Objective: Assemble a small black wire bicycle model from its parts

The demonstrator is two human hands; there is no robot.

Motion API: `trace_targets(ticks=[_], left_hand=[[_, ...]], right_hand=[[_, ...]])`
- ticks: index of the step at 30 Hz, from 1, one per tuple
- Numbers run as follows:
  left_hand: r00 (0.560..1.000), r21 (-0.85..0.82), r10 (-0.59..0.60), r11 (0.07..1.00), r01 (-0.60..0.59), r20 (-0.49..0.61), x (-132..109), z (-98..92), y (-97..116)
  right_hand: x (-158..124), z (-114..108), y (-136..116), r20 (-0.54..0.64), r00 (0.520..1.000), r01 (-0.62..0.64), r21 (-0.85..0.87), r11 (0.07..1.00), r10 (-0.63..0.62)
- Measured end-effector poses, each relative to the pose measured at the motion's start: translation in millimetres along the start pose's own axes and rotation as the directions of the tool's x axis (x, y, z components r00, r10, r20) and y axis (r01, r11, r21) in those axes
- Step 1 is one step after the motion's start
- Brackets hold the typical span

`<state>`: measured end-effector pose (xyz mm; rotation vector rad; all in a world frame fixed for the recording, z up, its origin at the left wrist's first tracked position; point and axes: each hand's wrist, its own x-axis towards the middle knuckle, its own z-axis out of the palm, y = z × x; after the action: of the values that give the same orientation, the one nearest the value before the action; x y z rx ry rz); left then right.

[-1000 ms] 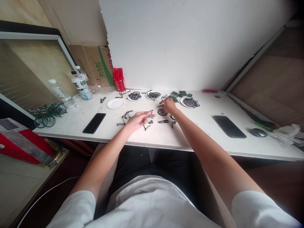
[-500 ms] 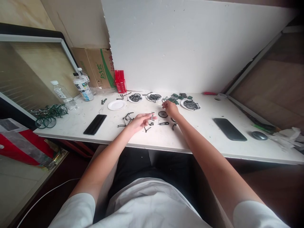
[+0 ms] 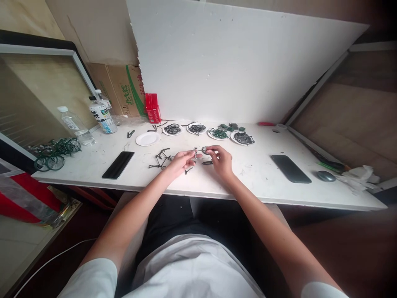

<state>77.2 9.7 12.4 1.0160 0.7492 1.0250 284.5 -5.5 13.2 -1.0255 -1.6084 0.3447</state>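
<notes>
Now drawn back from the round white plates (image 3: 148, 139), the right hand (image 3: 221, 160), its grip unclear, nears the left hand (image 3: 181, 162) pinching a small silvery part (image 3: 195, 153) above the white table (image 3: 263, 178), within working reach.

We're up at the head, looking forward and down over the white shirt (image 3: 198, 273), straight across the nearby table (image 3: 257, 165)!
</notes>
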Motion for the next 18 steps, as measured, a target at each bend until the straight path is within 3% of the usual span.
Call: trace_targets(ticks=[8, 18], left_hand=[[0.996, -0.015, 0.077, 0.997, -0.078, -0.047, 5, 0.4, -11], [0.997, -0.046, 0.072, 0.996, -0.073, -0.030, 7, -0.4, -14]], right_hand=[[-8, 2, 9, -0.023, 1.000, 0.007, -0.028, 1.000, -0.008], [-11, 4, 2, -0.029, 0.997, 0.071, -0.007, 0.997, -0.071]])
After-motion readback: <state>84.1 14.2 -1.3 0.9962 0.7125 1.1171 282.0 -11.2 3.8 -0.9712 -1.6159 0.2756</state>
